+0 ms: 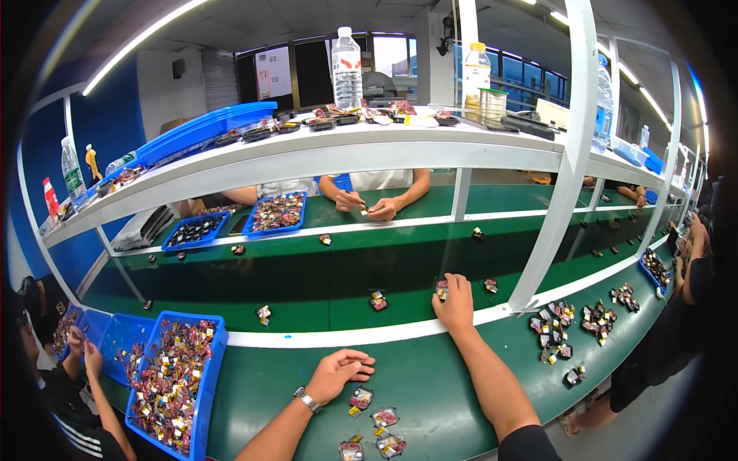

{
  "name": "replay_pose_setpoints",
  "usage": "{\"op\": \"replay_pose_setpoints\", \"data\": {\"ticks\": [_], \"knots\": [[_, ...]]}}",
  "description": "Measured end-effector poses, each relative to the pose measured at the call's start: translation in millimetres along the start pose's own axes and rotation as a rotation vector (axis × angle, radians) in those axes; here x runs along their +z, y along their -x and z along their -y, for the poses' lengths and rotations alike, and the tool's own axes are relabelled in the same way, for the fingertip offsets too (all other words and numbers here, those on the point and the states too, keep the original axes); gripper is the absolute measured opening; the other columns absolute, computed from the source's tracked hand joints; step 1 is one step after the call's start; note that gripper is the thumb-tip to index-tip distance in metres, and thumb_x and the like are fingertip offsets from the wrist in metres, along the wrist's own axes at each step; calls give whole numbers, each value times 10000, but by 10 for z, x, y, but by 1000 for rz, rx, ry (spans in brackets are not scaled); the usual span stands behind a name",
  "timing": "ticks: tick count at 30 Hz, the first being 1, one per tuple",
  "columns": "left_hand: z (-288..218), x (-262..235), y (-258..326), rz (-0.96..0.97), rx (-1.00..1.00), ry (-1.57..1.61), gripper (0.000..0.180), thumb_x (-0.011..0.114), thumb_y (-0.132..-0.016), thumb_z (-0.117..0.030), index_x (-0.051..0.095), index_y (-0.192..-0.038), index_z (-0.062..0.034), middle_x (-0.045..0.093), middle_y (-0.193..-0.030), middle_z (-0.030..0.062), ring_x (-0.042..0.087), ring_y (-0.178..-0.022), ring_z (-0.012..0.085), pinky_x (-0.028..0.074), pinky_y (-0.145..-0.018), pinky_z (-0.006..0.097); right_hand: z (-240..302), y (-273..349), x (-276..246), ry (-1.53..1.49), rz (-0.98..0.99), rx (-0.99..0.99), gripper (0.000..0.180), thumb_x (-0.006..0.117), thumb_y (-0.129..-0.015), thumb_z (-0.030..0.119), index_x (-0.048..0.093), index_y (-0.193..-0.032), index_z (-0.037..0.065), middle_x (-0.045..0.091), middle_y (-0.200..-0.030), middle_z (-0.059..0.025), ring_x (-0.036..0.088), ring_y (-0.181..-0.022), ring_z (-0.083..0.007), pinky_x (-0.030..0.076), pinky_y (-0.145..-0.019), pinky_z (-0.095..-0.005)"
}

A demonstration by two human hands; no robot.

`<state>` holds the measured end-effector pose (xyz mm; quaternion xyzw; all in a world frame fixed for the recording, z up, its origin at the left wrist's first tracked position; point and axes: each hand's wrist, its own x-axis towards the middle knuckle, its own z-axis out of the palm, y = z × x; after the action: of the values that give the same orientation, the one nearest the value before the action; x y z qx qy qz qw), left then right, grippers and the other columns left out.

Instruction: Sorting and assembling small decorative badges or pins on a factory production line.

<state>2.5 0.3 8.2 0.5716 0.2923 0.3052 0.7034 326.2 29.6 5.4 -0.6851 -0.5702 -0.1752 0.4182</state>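
My right hand [455, 303] reaches over the white rail to the green belt, its fingers closed round a small black-rimmed part [442, 287] with light and reddish pieces. My left hand [342, 375], with a metal watch at its wrist, rests above the near green bench [307, 430], fingers stretched out and slightly bent, holding nothing. Close below it on the bench lie several similar small parts [386, 416], with black rims and red and yellow pieces. Others lie spaced along the belt, one part [377, 300] left of my right hand.
A blue tray [219, 369] heaped with small parts stands at my left. Loose part clusters [552, 332] lie on the bench to the right. A white post [555, 223] and a raised shelf [307, 163] stand ahead. Across the belt, a co-worker's hands [369, 207] hold a small piece.
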Motion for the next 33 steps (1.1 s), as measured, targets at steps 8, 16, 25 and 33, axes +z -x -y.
{"op": "replay_pose_setpoints", "data": {"ticks": [8,16,25,33], "knots": [[-21,27,3,3,3,-32,221,469,-980,-23,537,-1175,57,609,-1219,219,649,-1072,272,563,-889,361,167,-50,-108,-28,-99,-103,522,740,-684,29,532,-1161,-11,502,-1156,-157,524,-1023,-353,482,-869,-419],[-15,23,-7,4,-8,-14,242,487,-976,-43,554,-1189,50,620,-1212,181,645,-1067,247,556,-897,340,-60,7,26,35,-3,72,460,727,-698,92,548,-1104,-26,501,-1109,-183,521,-995,-370,464,-864,-446],[-4,-25,-2,6,13,-9,223,490,-979,-42,561,-1170,48,629,-1189,192,658,-1042,251,567,-877,343,263,92,134,123,59,5,554,780,-725,312,570,-1124,-9,550,-1096,-178,511,-1047,-374,429,-927,-472],[28,-18,-2,11,47,23,238,515,-978,-69,551,-1188,38,636,-1172,185,665,-1017,241,576,-845,335,700,93,539,1,293,304,642,823,-695,315,566,-1191,-2,602,-1134,-164,565,-1053,-340,462,-926,-442]]}}
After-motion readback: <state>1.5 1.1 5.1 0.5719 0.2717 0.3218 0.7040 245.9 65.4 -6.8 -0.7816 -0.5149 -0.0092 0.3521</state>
